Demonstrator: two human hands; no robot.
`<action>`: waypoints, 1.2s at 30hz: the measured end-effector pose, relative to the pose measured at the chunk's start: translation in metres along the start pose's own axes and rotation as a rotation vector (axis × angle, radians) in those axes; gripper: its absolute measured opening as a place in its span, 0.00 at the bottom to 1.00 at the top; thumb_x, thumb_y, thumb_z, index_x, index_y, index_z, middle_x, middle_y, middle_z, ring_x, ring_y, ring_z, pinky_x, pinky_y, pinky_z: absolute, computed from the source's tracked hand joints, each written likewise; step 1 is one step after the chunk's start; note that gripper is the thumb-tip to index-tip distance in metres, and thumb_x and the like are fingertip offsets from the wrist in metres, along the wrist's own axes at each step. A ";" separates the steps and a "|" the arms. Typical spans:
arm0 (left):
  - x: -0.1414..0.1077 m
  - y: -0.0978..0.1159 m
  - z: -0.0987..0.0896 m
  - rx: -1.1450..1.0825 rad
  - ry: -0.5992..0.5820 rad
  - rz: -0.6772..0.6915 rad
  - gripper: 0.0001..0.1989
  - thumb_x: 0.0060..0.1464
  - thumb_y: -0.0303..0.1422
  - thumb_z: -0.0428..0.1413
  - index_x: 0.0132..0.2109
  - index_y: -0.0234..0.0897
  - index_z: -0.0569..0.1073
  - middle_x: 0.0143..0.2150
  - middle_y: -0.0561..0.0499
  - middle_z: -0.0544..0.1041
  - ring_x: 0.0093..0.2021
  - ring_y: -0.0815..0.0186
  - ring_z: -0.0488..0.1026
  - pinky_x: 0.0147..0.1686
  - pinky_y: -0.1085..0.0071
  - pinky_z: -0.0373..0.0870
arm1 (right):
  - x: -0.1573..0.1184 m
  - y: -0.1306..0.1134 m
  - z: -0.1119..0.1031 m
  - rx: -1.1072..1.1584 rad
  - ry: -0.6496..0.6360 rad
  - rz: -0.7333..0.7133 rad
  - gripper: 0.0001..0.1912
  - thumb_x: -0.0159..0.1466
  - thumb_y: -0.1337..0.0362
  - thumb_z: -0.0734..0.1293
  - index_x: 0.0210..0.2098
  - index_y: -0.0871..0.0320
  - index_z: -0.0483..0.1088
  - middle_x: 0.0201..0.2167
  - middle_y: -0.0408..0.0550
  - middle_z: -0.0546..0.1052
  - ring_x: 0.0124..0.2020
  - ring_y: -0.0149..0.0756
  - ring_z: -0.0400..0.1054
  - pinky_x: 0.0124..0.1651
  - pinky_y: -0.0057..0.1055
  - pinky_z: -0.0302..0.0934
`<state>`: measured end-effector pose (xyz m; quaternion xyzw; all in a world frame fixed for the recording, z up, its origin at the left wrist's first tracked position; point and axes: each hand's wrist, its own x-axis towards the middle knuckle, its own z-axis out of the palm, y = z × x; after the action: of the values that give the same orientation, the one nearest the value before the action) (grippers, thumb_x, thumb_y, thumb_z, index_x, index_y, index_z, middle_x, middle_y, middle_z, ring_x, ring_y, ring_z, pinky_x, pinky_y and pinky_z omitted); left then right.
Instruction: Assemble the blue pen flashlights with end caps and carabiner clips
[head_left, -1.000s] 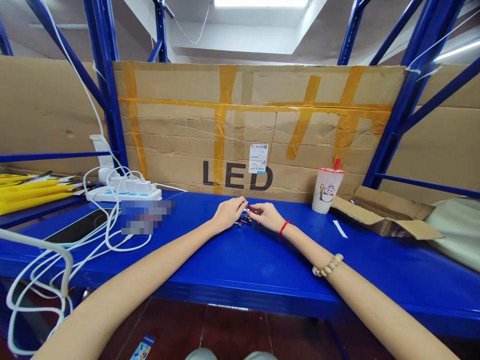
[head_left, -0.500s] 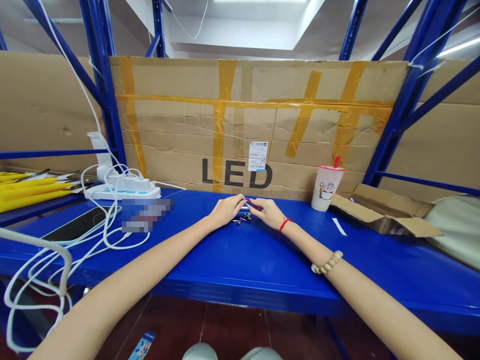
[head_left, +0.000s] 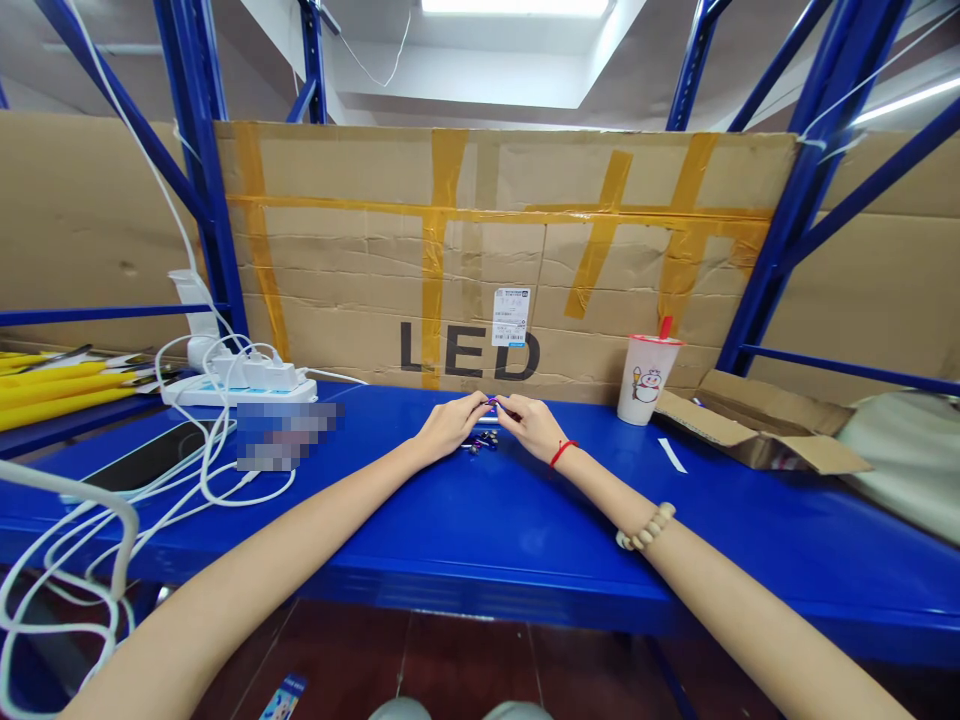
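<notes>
My left hand [head_left: 452, 422] and my right hand [head_left: 534, 424] meet over the middle of the blue shelf top [head_left: 450, 520]. Both have their fingers closed in a pinch on a small dark, purplish thing [head_left: 493, 404] between the fingertips; its kind is too small to tell. Just below the fingers lies a little heap of small shiny metal and dark pieces [head_left: 480, 441]. A pale, bar-like thing shows between the hands, partly hidden by them. A red cord and a beaded bracelet [head_left: 646, 528] are on my right arm.
A taped cardboard box marked LED [head_left: 337, 270] stands behind. To the right are a paper cup with a red straw [head_left: 647, 380], a paper strip [head_left: 673, 455] and an open carton [head_left: 742, 425]. Left lie a phone [head_left: 154, 455], white cables [head_left: 214, 480] and a power strip [head_left: 262, 385].
The camera view has shifted slightly. My hands stay together at the same place on the shelf, with the fingers drawn a little closer around the small thing.
</notes>
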<state>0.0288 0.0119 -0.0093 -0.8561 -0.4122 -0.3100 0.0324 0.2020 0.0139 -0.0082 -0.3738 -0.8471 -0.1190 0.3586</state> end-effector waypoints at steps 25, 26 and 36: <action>0.000 0.002 0.001 0.070 0.021 0.019 0.16 0.58 0.41 0.40 0.45 0.40 0.66 0.29 0.53 0.74 0.30 0.66 0.72 0.27 0.75 0.59 | -0.003 0.002 0.001 0.008 0.063 0.034 0.15 0.65 0.61 0.51 0.40 0.58 0.66 0.25 0.46 0.64 0.26 0.30 0.59 0.30 0.24 0.52; 0.000 0.003 0.001 0.058 0.031 0.014 0.16 0.58 0.41 0.40 0.44 0.39 0.66 0.28 0.53 0.74 0.29 0.66 0.72 0.27 0.76 0.59 | -0.003 0.002 0.000 0.003 0.062 0.037 0.15 0.65 0.61 0.51 0.40 0.58 0.66 0.26 0.46 0.64 0.26 0.30 0.59 0.30 0.24 0.52; -0.001 0.005 0.000 0.010 0.087 0.004 0.14 0.55 0.41 0.44 0.38 0.38 0.67 0.23 0.54 0.71 0.24 0.70 0.68 0.23 0.76 0.53 | -0.003 0.004 0.003 0.091 0.057 0.014 0.16 0.65 0.60 0.51 0.43 0.58 0.67 0.25 0.45 0.64 0.26 0.30 0.60 0.31 0.24 0.54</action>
<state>0.0319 0.0081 -0.0089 -0.8425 -0.4101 -0.3449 0.0554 0.2049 0.0164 -0.0124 -0.3597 -0.8384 -0.0884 0.3998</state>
